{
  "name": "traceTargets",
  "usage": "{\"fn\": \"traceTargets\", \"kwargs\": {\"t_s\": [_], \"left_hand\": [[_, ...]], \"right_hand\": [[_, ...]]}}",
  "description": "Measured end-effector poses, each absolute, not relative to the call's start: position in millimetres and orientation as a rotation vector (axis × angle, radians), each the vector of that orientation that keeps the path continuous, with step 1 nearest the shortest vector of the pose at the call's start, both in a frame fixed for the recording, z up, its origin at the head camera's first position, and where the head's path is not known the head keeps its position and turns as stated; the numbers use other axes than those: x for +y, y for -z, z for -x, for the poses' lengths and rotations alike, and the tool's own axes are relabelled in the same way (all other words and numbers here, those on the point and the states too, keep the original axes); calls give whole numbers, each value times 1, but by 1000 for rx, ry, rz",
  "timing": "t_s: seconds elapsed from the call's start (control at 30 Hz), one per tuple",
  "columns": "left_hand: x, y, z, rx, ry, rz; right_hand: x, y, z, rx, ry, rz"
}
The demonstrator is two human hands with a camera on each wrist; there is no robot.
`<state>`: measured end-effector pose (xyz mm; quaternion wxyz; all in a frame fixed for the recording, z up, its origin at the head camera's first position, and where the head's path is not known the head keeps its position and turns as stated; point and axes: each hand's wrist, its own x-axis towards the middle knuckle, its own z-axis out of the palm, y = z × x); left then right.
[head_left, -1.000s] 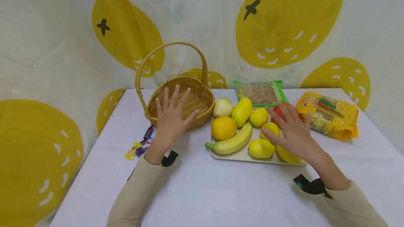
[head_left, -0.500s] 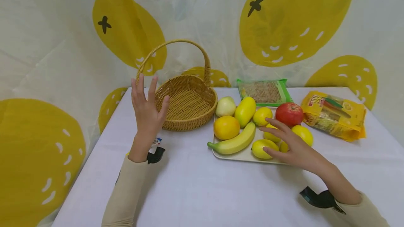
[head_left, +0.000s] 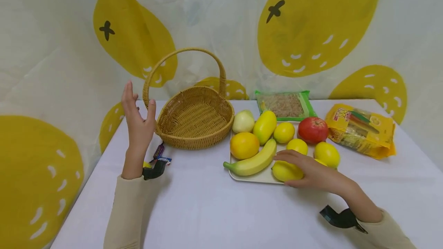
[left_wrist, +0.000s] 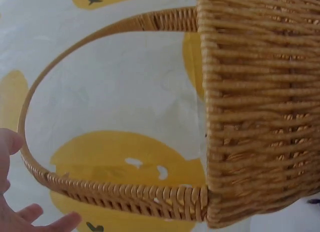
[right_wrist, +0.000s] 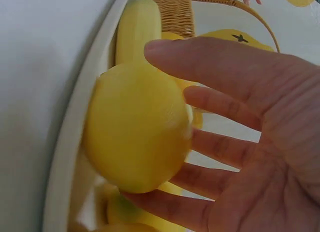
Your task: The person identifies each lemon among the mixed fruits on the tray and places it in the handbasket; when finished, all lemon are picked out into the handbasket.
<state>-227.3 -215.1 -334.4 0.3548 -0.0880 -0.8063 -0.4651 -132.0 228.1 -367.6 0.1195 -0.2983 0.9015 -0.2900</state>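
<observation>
My right hand [head_left: 313,174] reaches over the front of a pale tray [head_left: 256,181], around a yellow lemon [head_left: 284,171]. In the right wrist view the lemon [right_wrist: 137,127] lies between the thumb, which is extended above it, and the loosely bent fingers behind it. A banana [head_left: 254,163] is just left of that lemon on the tray. My left hand [head_left: 137,128] is raised with spread fingers beside the wicker basket [head_left: 195,142], holding nothing. In the left wrist view the left hand [left_wrist: 15,202] shows near the basket's arched handle [left_wrist: 130,197].
Also on the tray are an orange-yellow fruit [head_left: 244,145], a mango [head_left: 265,127], a pale green round fruit [head_left: 243,121], a pomegranate [head_left: 313,130] and more lemons. A green-edged packet [head_left: 285,105] and a yellow bag [head_left: 361,130] lie behind. Wrapped candies [head_left: 159,151] lie near the left wrist.
My left hand has moved left, away from in front of the basket, and turned sideways. My right hand has come down and forward-left to the front lemon, its fingers bending.
</observation>
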Motion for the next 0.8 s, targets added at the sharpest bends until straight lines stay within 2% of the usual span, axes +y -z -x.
{"fn": "traceTargets", "kwargs": {"t_s": [0.53,0.8], "left_hand": [[-218,337,224,-2158,1212,126],[-226,337,224,-2109,1248,155]], "right_hand": [[231,380,137,2635,933,852],[227,388,139,2641,958,775]]}}
